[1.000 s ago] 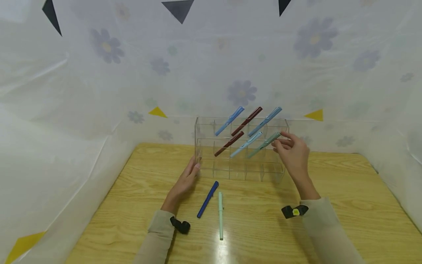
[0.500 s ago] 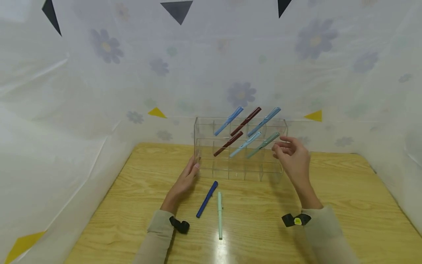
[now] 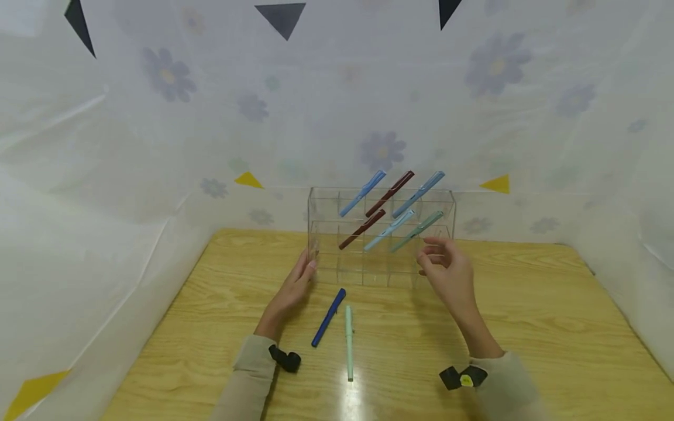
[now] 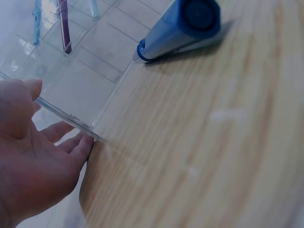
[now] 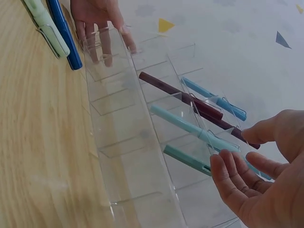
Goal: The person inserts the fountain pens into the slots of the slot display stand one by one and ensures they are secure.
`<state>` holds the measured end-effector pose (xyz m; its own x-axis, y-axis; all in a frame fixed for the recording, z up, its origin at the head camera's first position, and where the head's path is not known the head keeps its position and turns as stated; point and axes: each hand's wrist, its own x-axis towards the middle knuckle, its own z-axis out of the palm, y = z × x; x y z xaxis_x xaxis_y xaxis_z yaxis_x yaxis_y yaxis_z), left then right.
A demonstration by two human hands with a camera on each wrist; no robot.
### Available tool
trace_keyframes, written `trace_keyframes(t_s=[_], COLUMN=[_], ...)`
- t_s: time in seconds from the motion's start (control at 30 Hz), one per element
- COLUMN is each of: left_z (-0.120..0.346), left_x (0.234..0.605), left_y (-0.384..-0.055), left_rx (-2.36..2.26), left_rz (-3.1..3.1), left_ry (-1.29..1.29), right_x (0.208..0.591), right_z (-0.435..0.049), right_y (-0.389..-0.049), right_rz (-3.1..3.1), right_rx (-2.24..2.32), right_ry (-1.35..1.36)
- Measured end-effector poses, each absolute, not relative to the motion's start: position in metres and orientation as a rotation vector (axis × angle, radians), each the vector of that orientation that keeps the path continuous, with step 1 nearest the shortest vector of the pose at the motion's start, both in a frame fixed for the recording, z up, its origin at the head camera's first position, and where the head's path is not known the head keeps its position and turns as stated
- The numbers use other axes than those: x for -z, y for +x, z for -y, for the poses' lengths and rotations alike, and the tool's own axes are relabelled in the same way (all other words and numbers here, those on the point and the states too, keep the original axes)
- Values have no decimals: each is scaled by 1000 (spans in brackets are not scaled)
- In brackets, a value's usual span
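A clear tiered pen rack (image 3: 350,278) stands on the table. My left hand (image 3: 292,286) grips its left side wall, thumb and fingers on either side of the panel in the left wrist view. Slanted pens fill part of two tiers. Above are a light blue pen (image 3: 362,194), a dark red pen (image 3: 389,194) and a blue pen (image 3: 418,195). Below them lean another dark red pen (image 3: 362,229), a pale blue pen (image 3: 389,231) and a grey-green pen (image 3: 417,232). My right hand (image 3: 450,275), fingers loosely bent and holding nothing, hovers by the rack's right front, just below the grey-green pen.
On the wooden table (image 3: 526,316), in front of the rack, lie a dark blue pen (image 3: 329,317) and a mint green pen (image 3: 349,343). A flower-patterned white sheet (image 3: 316,117) hangs behind the table and along both sides.
My right hand has let go of the grey-green pen, which stays in the rack, and has moved down and a little left. The left hand keeps its place.
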<state>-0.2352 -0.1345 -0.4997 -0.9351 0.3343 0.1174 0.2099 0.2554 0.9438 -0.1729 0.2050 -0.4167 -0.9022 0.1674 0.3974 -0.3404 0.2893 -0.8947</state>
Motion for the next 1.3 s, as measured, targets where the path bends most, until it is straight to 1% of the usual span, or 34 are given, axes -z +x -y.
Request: trace_keyframes(t_s=[0.37, 0.6, 0.7, 0.93, 1.3], left_z=[134, 134, 133, 132, 132], left_x=[497, 498, 492, 465, 468], left_y=[-233, -236, -234, -221, -222], left_rx=[-1786, -1814, -1808, -1792, -1822], left_rz=[-2390, -2354, -2329, -2294, -2286], left_ry=[521, 540, 532, 541, 580], right_x=[434, 445, 448, 455, 476], right_z=[-181, -163, -156, -140, -111], right_y=[-158, -153, -150, -143, -133], right_rz=[2221, 2244, 2267, 2350, 2461], right_rx=[-1723, -1754, -1764, -1742, -1750], right_ry=[168, 225, 230, 204, 230])
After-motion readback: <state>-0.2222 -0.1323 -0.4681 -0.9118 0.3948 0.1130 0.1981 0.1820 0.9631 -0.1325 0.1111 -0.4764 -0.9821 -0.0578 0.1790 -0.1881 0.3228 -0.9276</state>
